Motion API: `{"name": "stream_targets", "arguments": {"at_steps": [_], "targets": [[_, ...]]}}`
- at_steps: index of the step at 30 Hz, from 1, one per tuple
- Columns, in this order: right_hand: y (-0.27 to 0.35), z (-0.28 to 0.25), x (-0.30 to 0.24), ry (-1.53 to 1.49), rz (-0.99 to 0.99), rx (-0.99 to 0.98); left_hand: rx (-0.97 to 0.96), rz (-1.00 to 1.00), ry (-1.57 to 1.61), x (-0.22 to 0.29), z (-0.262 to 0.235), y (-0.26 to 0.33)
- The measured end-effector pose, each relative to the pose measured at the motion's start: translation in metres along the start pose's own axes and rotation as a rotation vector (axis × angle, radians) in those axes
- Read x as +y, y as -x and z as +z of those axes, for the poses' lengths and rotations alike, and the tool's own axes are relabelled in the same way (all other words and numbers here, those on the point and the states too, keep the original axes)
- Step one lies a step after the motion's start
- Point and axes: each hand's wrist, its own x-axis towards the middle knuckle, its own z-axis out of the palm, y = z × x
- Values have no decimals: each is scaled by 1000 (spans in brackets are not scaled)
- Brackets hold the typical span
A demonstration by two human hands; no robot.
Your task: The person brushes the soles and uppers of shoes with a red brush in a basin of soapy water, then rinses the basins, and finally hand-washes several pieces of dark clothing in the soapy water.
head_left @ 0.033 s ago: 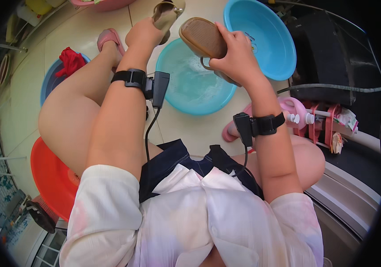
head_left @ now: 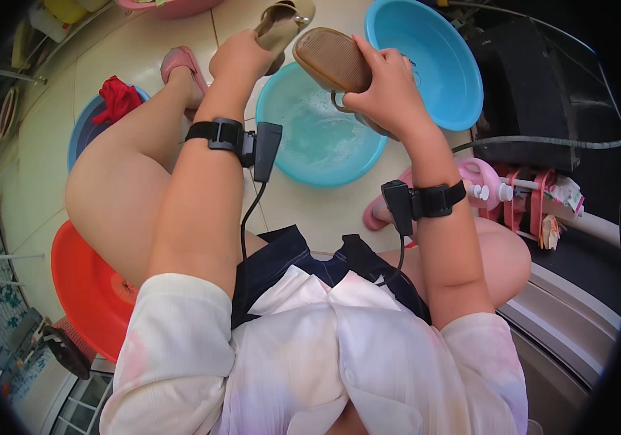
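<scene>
Pale cream tiles make up the floor point(head_left: 129, 65) I sit over, and everything else rests on it. Toward its left edge lies a red basin point(head_left: 82, 290), partly hidden by my thigh, and further up that side a dark blue basin point(head_left: 82, 134) holds a crumpled red cloth point(head_left: 118, 98). At the top right stands a large light blue basin point(head_left: 434, 58), and just beside it, nearer the middle of the floor and right under my hands, a turquoise basin point(head_left: 318, 138) with soapy water in it. A pink basin point(head_left: 169, 7) shows only as a rim at the top edge. By the right edge a pink bottle point(head_left: 477, 177) lies near a small pink rack point(head_left: 531, 199). My feet wear pink slippers point(head_left: 180, 61), one up by the dark blue basin, the other near the bottle. My right hand point(head_left: 390, 90) is clenched round a brown sandal point(head_left: 332, 61), sole turned up, held above the far rim of the turquoise basin. My left hand point(head_left: 242, 54) grips a second, tan sandal point(head_left: 281, 25) just above and left of that basin, well off the tiles. Both wrists carry black straps with small black boxes.
</scene>
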Motion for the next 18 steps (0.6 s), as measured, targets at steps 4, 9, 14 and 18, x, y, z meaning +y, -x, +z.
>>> {"name": "stream_targets", "arguments": {"at_steps": [4, 9, 14, 18], "targets": [[1, -8, 9, 26, 30, 51, -26, 42, 138, 0, 19, 30], [22, -19, 59, -363, 255, 123, -456, -119, 782, -10, 83, 48], [50, -6, 83, -789, 464, 135, -756, -585, 1181, -27, 144, 47], [67, 2, 87, -828, 494, 105, -539, -895, 1400, -47, 157, 26]]}}
